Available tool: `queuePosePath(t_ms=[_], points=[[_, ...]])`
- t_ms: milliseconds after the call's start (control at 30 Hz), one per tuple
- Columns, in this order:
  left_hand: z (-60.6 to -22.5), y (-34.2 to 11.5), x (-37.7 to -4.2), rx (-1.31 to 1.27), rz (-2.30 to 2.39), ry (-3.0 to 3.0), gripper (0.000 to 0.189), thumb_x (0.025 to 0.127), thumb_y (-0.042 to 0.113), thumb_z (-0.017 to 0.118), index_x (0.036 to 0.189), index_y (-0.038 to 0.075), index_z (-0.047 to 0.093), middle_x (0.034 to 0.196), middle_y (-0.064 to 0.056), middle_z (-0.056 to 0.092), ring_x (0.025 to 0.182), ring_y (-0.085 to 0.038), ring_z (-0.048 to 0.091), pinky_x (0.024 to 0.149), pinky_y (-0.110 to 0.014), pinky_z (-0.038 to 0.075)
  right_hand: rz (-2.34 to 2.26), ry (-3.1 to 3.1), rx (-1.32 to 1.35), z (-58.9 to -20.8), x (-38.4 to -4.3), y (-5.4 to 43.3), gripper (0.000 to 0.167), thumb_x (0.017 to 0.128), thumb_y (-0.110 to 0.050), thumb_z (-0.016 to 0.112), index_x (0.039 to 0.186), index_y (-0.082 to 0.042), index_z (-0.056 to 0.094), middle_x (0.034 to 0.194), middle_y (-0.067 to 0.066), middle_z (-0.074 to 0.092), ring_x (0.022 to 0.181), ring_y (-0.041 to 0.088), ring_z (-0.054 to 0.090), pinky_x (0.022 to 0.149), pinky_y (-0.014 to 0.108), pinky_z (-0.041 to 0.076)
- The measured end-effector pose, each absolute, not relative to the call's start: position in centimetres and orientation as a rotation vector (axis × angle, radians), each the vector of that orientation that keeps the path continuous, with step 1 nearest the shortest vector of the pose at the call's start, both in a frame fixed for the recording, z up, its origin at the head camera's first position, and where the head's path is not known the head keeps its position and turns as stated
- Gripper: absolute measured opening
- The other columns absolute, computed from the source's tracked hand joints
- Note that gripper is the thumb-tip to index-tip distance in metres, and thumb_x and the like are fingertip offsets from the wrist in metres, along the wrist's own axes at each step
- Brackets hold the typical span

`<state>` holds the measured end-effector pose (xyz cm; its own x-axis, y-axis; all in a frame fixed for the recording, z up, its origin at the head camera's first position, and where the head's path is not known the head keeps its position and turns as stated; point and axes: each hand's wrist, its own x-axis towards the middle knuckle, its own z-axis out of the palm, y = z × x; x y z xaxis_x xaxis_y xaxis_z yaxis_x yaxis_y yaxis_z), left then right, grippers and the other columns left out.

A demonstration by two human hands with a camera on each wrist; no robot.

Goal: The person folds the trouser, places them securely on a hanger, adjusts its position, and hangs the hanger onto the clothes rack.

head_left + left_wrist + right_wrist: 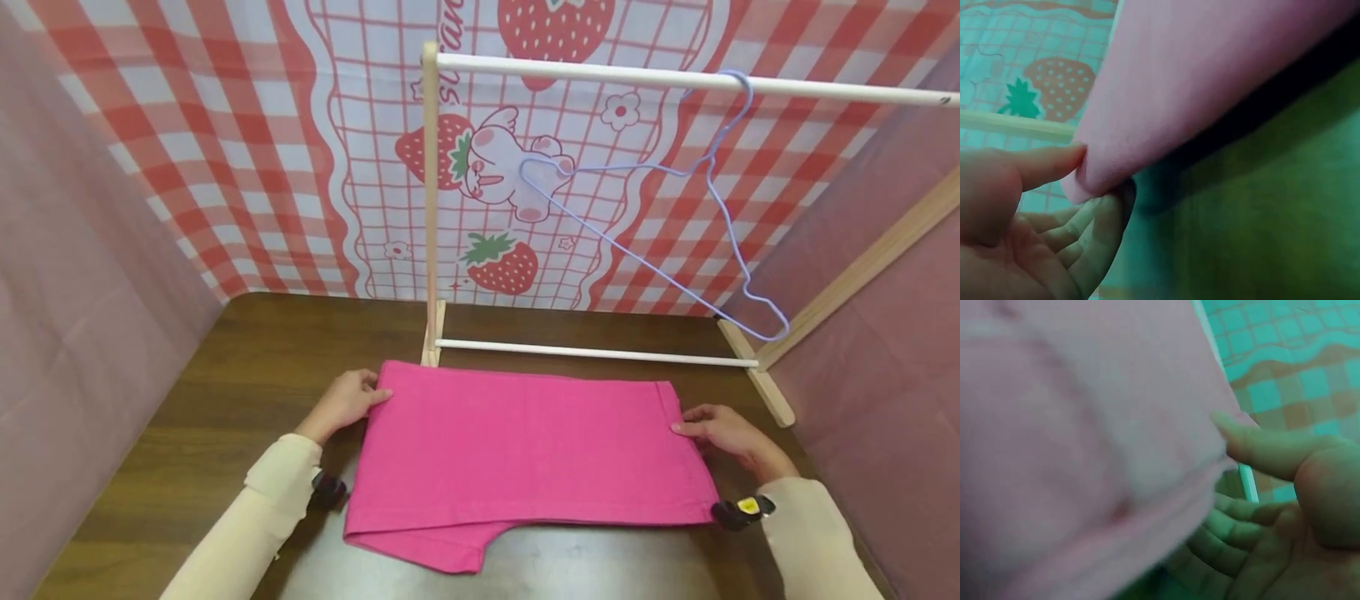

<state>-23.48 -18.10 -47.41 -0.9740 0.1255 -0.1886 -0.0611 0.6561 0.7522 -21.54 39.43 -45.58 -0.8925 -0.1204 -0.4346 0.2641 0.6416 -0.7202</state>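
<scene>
A pair of bright pink pants [525, 450], folded flat into a broad rectangle, stretches between my two hands above the table. At its upper left edge my left hand [348, 402] pinches the fabric, thumb on top and fingers beneath. My right hand [727, 433] grips the right end near a stitched hem, again with the thumb over the cloth. The left wrist view has the left thumb [1054, 165] pressed on a folded corner. In the right wrist view, the right thumb [1266, 447] lies over the layered edge, its fingers partly hidden below. A pointed flap hangs at the lower left.
Behind the pants stands a wooden rack with a white top rod [600, 73] and a lower white bar [592, 353]. A lavender hanger [637, 250] hangs from the top rod. The brown table [180, 433] meets a strawberry-print curtain [262, 167] at the back.
</scene>
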Motion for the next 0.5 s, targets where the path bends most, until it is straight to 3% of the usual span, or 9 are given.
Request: queuePosePath(t_ms=[133, 233, 367, 500], points=[[-47.3, -18.4, -21.7, 0.041, 1.313, 2.524, 0.035, 0.093, 0.016, 0.065, 0.111, -0.013, 0.058, 0.077, -0.011, 0.065, 0.059, -0.013, 0.062, 0.059, -0.030, 0.056, -1.247, 2.288, 0.070, -46.1, -20.1, 40.0, 0.055, 0.096, -0.024, 0.060, 0.124, 0.021, 0.045, 0.091, 0.002, 0.067, 0.082, 0.011, 0.065, 0.074, 0.032, 0.057], [-47.4, -18.6, -20.6, 0.017, 1.371, 2.461, 0.031, 0.093, 0.017, 0.065, 0.106, -0.011, 0.059, 0.072, -0.006, 0.061, 0.056, -0.011, 0.058, 0.057, -0.029, 0.055, -1.275, 2.194, -0.032, -46.3, -19.6, 40.1, 0.058, 0.098, -0.024, 0.056, 0.128, 0.022, 0.039, 0.092, 0.000, 0.068, 0.085, 0.010, 0.066, 0.077, 0.030, 0.056], [-47.5, -18.8, -19.0, 0.012, 1.378, 2.408, 0.029, 0.090, 0.019, 0.068, 0.100, -0.007, 0.059, 0.070, -0.004, 0.060, 0.057, -0.010, 0.057, 0.056, -0.028, 0.055, -1.349, 1.997, -0.143, -46.4, -19.0, 40.0, 0.073, 0.099, -0.019, 0.052, 0.139, 0.026, 0.011, 0.105, 0.003, 0.068, 0.097, 0.013, 0.067, 0.085, 0.032, 0.056], [-47.3, -19.1, -16.8, 0.094, 1.354, 2.335, 0.029, 0.088, 0.020, 0.071, 0.095, -0.005, 0.056, 0.070, -0.005, 0.062, 0.057, -0.011, 0.060, 0.053, -0.029, 0.055, -1.426, 1.827, -0.157, -46.4, -17.9, 40.1, 0.087, 0.098, -0.017, 0.054, 0.139, 0.023, -0.011, 0.111, 0.004, 0.067, 0.101, 0.020, 0.068, 0.086, 0.044, 0.057]])
